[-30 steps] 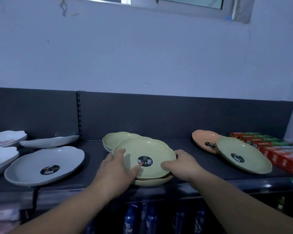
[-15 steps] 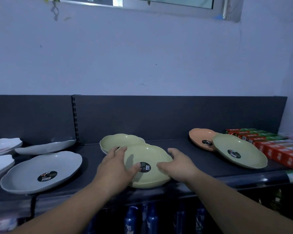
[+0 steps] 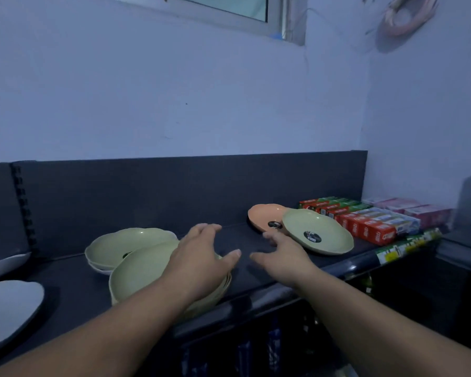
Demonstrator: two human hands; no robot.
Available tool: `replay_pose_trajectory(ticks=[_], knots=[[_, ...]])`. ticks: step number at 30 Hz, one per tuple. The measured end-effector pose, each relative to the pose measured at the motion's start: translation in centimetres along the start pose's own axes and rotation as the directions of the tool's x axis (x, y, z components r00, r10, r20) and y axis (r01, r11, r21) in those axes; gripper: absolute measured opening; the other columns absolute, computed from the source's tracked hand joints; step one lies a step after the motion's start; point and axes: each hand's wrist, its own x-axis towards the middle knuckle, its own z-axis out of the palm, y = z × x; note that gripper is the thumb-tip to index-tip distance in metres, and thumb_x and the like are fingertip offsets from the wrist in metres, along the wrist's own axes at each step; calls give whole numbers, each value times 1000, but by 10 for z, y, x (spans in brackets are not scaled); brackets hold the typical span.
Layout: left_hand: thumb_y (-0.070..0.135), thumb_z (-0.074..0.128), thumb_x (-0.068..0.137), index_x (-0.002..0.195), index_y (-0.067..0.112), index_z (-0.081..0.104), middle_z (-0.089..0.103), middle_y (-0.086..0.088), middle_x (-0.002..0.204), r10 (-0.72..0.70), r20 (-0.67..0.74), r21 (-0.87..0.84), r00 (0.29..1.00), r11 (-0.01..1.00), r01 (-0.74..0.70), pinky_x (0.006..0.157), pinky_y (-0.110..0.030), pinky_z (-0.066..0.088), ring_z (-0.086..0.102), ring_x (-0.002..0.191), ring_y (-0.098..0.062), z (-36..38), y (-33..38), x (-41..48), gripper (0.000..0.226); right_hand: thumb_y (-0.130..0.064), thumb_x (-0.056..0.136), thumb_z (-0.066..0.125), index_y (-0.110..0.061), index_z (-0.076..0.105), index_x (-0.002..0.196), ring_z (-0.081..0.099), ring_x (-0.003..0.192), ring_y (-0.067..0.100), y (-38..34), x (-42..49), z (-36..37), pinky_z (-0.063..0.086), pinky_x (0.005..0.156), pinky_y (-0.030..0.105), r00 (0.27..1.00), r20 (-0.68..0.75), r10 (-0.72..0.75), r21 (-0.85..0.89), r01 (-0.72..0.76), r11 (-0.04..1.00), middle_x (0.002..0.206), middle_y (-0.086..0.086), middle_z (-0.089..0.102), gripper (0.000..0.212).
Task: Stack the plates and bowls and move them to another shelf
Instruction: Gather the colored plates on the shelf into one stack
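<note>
A stack of pale green plates (image 3: 142, 270) rests near the front edge of the dark shelf (image 3: 245, 240), partly under my left forearm. Behind it lies another green plate pile (image 3: 120, 244). My left hand (image 3: 201, 257) hovers over the stack's right side, fingers spread, holding nothing. My right hand (image 3: 282, 255) is open above bare shelf, its fingertips close to an orange plate (image 3: 261, 216) and the green plate (image 3: 317, 234) leaning on it at the right.
Red and green boxes (image 3: 365, 219) line the shelf's right end. Grey-white plates (image 3: 8, 303) sit at the left edge. A dark back panel (image 3: 174, 191) runs behind the shelf. Bottles stand on a lower shelf (image 3: 256, 349).
Both hands have let go of the green stack and moved right, toward the orange and green plates. The view has swung to the right.
</note>
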Motion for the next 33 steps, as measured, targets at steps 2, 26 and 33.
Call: replay_pose_trajectory(ticks=[2,26,33], knots=[[52,56,85,142,25,35,31,4,150,8,10,-16,1000,1000,-8,112,-33,30,33,137,-16,10,11,8,67,-36,82,71,-26,46,143,49,127,16,9,6,-14,39,93,24,1000,-30,-2,-16,2,1000,145,-2,48,67],[45,57,87,147,22,25,41,-6,145,-221,107,-120,969,965,233,100,-32,40,46,127,-27,168,128,144,72,-31,83,70,-19,39,147,45,127,25,142,121,-157,42,105,40,998,-39,54,-151,-59,987,144,7,45,72],[39,61,88,148,25,27,44,-3,146,-242,120,-166,963,951,260,100,-25,36,45,130,-24,183,124,149,70,-26,83,74,-19,38,149,49,124,26,158,136,-156,49,97,38,994,2,109,-77,-108,991,144,8,46,76]])
